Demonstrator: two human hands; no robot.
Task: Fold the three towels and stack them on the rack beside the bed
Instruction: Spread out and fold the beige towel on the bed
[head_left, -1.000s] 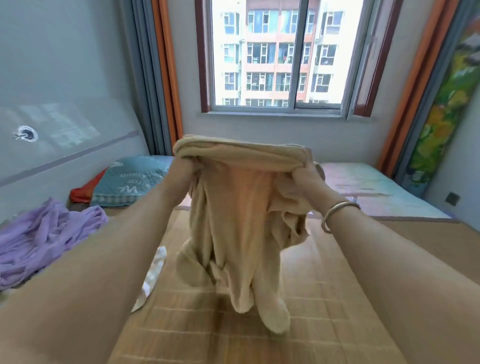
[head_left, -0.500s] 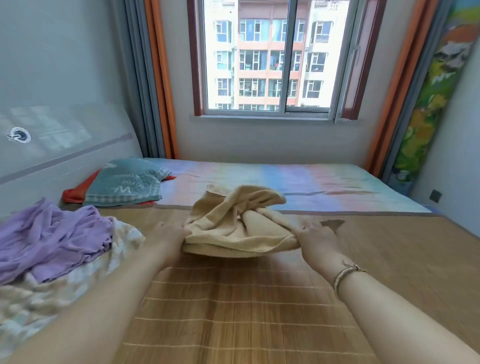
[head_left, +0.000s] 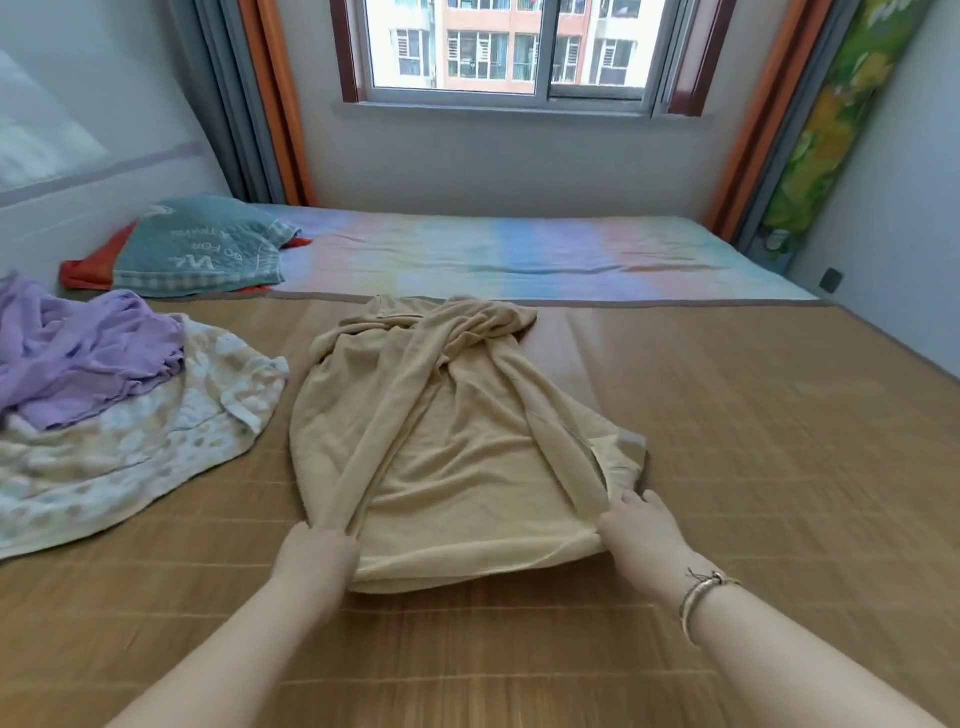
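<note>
Both our hands, left hand (head_left: 315, 553) and right hand (head_left: 638, 535), pinch the towel (head_left: 447, 441) by its near corners on the mat (head_left: 753, 415); beyond our grip it's bunched, so pull taut and smooth away.

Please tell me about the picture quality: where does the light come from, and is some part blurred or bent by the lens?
Head view: daylight enters through the window at the far wall; the beige towel is evenly lit, with soft shadows in its folds. The wide lens bends the curtains and walls outward at both sides. The patterned towel at the left edge looks blurred.
</note>
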